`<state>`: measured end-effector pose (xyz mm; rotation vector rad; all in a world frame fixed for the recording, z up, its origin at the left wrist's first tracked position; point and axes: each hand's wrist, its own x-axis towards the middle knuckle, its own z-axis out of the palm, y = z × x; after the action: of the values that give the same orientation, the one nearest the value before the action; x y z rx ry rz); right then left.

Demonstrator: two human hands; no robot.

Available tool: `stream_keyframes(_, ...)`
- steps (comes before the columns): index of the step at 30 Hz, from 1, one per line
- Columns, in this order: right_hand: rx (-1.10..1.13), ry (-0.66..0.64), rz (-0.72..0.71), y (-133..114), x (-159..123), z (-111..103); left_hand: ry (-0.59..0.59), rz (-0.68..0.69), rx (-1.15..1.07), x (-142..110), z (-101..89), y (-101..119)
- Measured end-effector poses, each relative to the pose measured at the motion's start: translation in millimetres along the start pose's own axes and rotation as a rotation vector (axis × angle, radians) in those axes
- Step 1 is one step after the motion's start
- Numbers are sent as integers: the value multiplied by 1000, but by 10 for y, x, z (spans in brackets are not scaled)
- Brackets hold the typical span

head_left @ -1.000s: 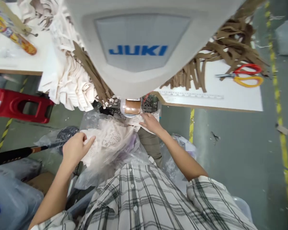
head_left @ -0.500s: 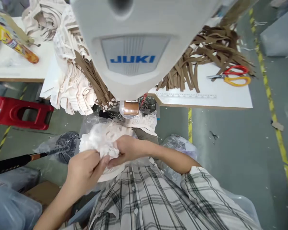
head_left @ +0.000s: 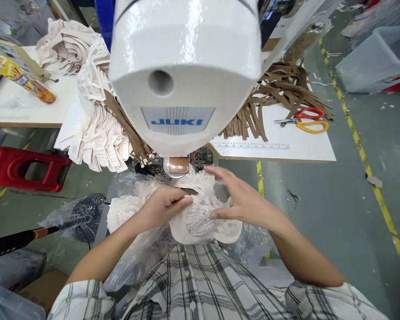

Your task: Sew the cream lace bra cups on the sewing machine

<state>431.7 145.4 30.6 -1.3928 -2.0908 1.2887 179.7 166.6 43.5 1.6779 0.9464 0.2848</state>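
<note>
"What had changed?"

"The white lace piece (head_left: 200,222) — bunched moments earlier — lay opened before the sewing machine (head_left: 186,89), its shape easier to handle. The left hand (head_left: 165,202) pinched its edge; the right hand (head_left: 245,200) spread its fingers wide."

"Textures?"

"Limp openwork, curved edges; flat brown strips (head_left: 286,84) right of the machine."

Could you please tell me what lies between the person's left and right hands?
In the head view, a white lace piece lies between the left hand, which pinches it, and the open right hand.
</note>
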Motion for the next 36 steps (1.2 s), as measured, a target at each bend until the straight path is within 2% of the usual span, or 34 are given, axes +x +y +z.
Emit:
stream_keyframes(2, 129, 68, -93, 16, 116, 21, -39, 52, 42, 83, 15, 109)
stream_keyframes(4, 257, 40, -148, 13, 259, 68, 43, 38, 91, 145, -43, 149)
stream_keyframes(10, 336, 190, 20, 16, 693, 113, 395, -196, 79, 211, -460, 100)
stream_keyframes(15, 406, 206, 57, 35, 929, 41, 578, -249, 185, 286, -570, -14)
stream_keyframes(23, 384, 270, 31, 115, 1049, 32, 605, -110, 277, 428, -649, -50)
stream_keyframes(29, 422, 250, 36, 245, 1021, 99, 592, -99, 315, 404, -662, -83)
stream_keyframes(32, 560, 181, 16, 455, 999, 288, 603, -125, 322, 371, -675, -87)
stream_keyframes(34, 666, 7, -59, 623, 991, 436, 617, -143, 327, 358, -688, -75)
stream_keyframes(36, 706, -251, -118, 769, 971, 547, 623, -154, 330, 350, -699, -58)
